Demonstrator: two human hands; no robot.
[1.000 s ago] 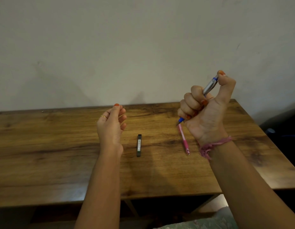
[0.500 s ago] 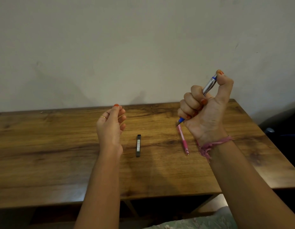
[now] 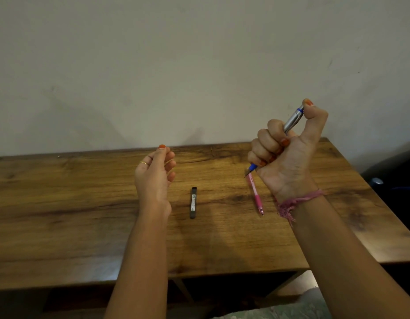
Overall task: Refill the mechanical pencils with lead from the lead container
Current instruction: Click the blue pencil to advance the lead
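Note:
My right hand (image 3: 289,157) is raised above the table, fist closed around a silver and blue mechanical pencil (image 3: 292,119). The thumb rests on the pencil's top end and its blue tip points down to the left. A pink mechanical pencil (image 3: 255,196) lies on the wooden table (image 3: 84,215) just under that hand. The slim black lead container (image 3: 193,202) lies flat in the middle, between my hands. My left hand (image 3: 155,176) hovers left of the container, fingers loosely curled; I cannot tell whether the fingertips pinch anything.
A plain pale wall rises right behind the table's far edge. The table's right edge runs close to my right forearm, with dark objects (image 3: 388,180) on the floor beyond it. The front edge lies under my forearms.
Hardly anything has moved. My right thumb stays on the pencil's top end, and my left hand holds the same spot.

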